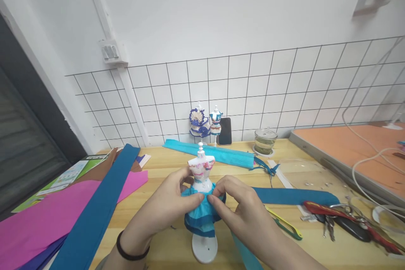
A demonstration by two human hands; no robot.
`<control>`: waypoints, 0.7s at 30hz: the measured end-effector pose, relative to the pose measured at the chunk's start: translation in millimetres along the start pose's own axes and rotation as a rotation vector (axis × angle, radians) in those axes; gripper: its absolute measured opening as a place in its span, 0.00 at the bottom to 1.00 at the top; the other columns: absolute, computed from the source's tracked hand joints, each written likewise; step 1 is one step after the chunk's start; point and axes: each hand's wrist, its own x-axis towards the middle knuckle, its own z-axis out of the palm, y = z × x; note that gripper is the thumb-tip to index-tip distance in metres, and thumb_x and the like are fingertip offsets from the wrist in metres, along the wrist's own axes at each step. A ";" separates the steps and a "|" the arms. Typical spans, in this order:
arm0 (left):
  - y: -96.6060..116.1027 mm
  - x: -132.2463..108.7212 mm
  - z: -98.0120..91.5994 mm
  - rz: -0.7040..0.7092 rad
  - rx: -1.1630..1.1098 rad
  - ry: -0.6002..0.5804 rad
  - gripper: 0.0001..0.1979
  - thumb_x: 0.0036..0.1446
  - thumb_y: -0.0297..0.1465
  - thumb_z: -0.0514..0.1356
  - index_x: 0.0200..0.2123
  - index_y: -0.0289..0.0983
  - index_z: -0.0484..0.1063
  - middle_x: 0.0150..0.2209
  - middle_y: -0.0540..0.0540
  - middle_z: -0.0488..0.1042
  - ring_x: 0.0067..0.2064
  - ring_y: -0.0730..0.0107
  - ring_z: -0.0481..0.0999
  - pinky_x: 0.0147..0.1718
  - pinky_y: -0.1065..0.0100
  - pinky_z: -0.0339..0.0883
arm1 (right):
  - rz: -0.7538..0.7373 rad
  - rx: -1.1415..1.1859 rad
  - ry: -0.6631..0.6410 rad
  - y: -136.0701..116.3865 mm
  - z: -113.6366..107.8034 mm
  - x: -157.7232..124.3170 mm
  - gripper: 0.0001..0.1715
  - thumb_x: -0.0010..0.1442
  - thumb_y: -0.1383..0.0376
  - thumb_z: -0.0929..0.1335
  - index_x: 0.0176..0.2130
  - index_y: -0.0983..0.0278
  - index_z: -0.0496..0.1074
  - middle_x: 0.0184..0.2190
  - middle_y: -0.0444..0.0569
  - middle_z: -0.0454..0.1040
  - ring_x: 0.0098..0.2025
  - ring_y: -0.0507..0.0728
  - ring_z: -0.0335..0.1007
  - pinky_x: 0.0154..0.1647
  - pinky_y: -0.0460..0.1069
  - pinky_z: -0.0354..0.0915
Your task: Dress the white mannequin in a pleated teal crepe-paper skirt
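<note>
A small white doll mannequin (pixel 201 168) stands on a round white base (pixel 204 248) in the middle of the wooden table (pixel 164 168). A ruffled blue crepe-paper skirt (pixel 199 217) wraps its waist. My left hand (pixel 172 202) pinches the skirt's top edge from the left, with a black band on the wrist. My right hand (pixel 236 204) pinches the same edge from the right. Both hands' fingers are closed on the paper at the waist.
Pink (pixel 47 215) and dark blue crepe paper (pixel 95 215) lie at left, light blue strips (pixel 215 154) behind. Two dressed mannequins (pixel 204 122), a phone (pixel 225 130) and a glass jar (pixel 265 140) stand by the grid wall. Keys (pixel 341 217) and a clear plastic lid (pixel 306 173) lie at right.
</note>
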 end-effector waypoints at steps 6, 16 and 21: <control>-5.1 1.4 3.8 -0.011 0.011 0.046 0.24 0.51 0.26 0.59 0.53 0.42 0.67 0.46 0.47 0.74 0.48 0.61 0.70 0.45 0.63 0.66 | 0.027 -0.059 -0.038 -2.0 -4.7 -0.5 0.07 0.59 0.68 0.63 0.29 0.62 0.66 0.28 0.46 0.68 0.33 0.57 0.67 0.33 0.50 0.61; -2.7 1.0 5.1 -0.023 0.071 0.081 0.26 0.49 0.25 0.59 0.53 0.43 0.67 0.44 0.48 0.72 0.45 0.63 0.69 0.45 0.65 0.65 | 0.045 0.000 -0.116 -13.1 -7.3 -3.9 0.08 0.60 0.68 0.62 0.30 0.61 0.68 0.27 0.44 0.72 0.30 0.54 0.69 0.32 0.47 0.62; -3.2 -0.1 6.4 -0.029 0.086 0.097 0.27 0.48 0.24 0.58 0.54 0.43 0.66 0.44 0.48 0.73 0.46 0.63 0.69 0.45 0.65 0.65 | 0.049 0.017 -0.114 -9.8 -6.3 -1.8 0.09 0.61 0.68 0.62 0.30 0.61 0.69 0.27 0.45 0.72 0.31 0.54 0.69 0.32 0.46 0.63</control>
